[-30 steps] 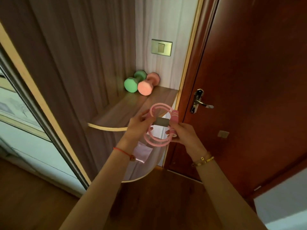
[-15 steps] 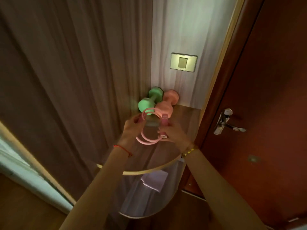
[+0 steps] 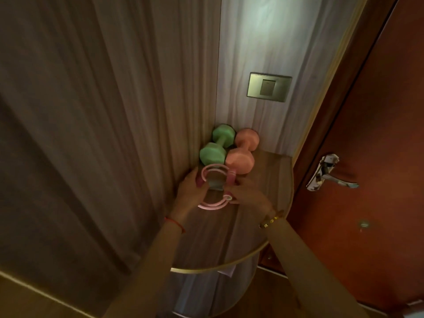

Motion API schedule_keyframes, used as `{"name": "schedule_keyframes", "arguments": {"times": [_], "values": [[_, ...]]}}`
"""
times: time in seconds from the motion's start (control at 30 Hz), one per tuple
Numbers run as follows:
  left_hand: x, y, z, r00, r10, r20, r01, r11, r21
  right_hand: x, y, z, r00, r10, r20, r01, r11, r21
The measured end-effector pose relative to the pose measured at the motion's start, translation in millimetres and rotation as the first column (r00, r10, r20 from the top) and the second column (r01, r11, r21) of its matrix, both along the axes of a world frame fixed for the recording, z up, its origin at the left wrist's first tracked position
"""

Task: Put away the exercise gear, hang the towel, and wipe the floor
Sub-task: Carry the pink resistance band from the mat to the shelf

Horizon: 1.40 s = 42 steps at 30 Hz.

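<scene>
Your left hand (image 3: 190, 191): fingers curled round the pink rope (image 3: 210, 206), centre frame.
Your right hand (image 3: 250, 194): fingers pinching it.
Green dumbbell (image 3: 212, 154): just above.

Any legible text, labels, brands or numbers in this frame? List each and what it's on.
None legible.
Wall switch plate: faint mark on its rocker, too small to read.
Grey band on the pink coiled rope: blurred, nothing readable.
Green dumbbell and pink dumbbell: no number or brand shows on their end faces.
</scene>
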<state>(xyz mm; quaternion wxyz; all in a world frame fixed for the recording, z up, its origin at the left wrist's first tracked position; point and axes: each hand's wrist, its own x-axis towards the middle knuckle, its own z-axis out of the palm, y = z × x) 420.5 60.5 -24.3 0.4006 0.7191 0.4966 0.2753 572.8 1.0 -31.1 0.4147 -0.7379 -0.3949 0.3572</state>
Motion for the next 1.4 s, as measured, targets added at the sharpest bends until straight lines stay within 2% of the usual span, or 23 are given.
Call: {"name": "schedule_keyframes", "arguments": {"times": [0.07,0.13,0.2,0.33,0.4,0.63,0.73,0.8,0.93,1.03,1.2,1.4], "values": [[-4,-5,-1,1.000,0.006,0.014,-0.006,1.000,0.011,-1,-1,3,0.994,0.001,0.108,0.002,1.000,-0.022],[-9,-13,-1,1.000,0.010,0.026,-0.011,1.000,0.027,0,-5,6,0.989,0.015,0.145,-0.013,1.000,-0.012],[-13,-17,-3,1.000,0.006,0.028,-0.007,0.999,0.039,4,-9,6,0.996,0.030,0.079,-0.031,0.999,0.010],[-22,-30,-5,0.997,-0.062,0.055,0.058,0.996,0.073,2,-19,-1,0.970,-0.056,-0.239,0.069,0.996,0.048],[-26,-32,-8,0.992,-0.097,0.084,0.089,0.992,0.088,-1,-22,-3,0.952,-0.059,-0.301,0.081,0.995,0.060],[-31,-32,-11,0.989,-0.114,0.089,0.105,0.989,0.102,-10,-14,6,0.915,-0.097,-0.391,0.100,0.995,-0.012],[-32,-36,-16,0.991,-0.089,0.097,0.069,0.980,0.188,-8,-17,4,0.914,-0.133,-0.384,0.135,0.991,-0.022],[-32,-41,-16,0.991,-0.059,0.118,0.027,0.966,0.258,-4,-26,-1,0.902,-0.218,-0.373,0.234,0.972,-0.001],[-23,-53,-12,0.963,-0.125,0.238,0.050,0.954,0.295,0,-70,-1,0.873,-0.344,-0.347,0.407,0.904,0.127],[-4,-75,-10,0.885,-0.266,0.383,0.190,0.956,0.226,1,-118,-2,0.848,-0.392,-0.355,0.480,0.853,0.205],[37,-136,0,0.755,-0.414,0.509,0.441,0.895,0.074,4,-215,-8,0.772,-0.528,-0.354,0.625,0.733,0.269],[70,-247,-5,0.651,-0.609,0.452,0.685,0.728,-0.006,-14,-363,-21,0.568,-0.733,-0.374,0.823,0.511,0.248]]}}
